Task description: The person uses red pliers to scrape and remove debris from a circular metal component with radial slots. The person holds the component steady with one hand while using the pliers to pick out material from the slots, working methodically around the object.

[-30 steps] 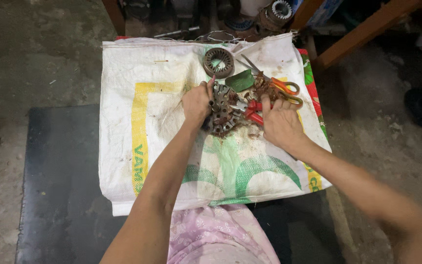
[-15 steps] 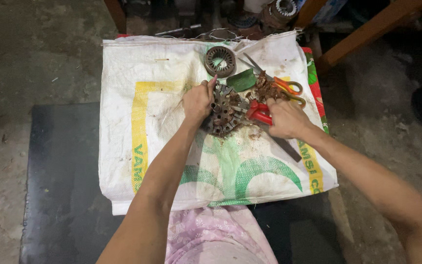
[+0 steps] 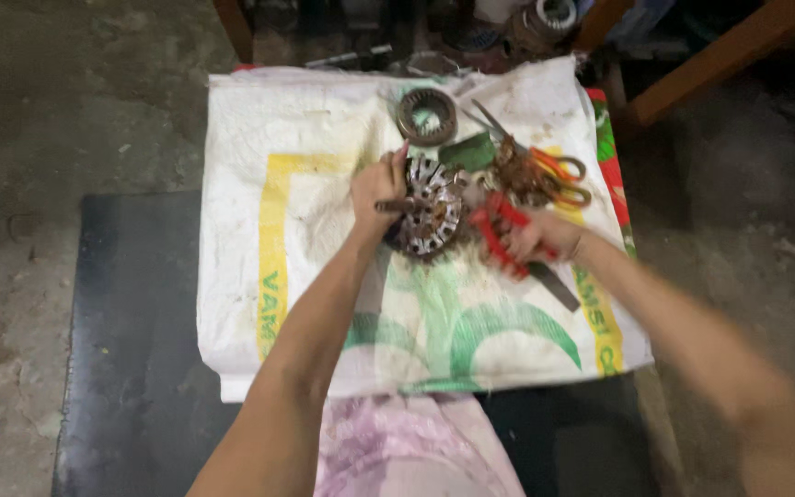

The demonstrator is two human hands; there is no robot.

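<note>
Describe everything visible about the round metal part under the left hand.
The round metal part is a disc-shaped motor core, silvery with rusty brown patches, its face cut by radial slots around a short central shaft. It lies roughly flat on the white woven sack, slightly tilted toward the camera. The left hand grips its left edge. The right hand holds red-handled pliers right beside it; whether they touch is blurred.
</note>
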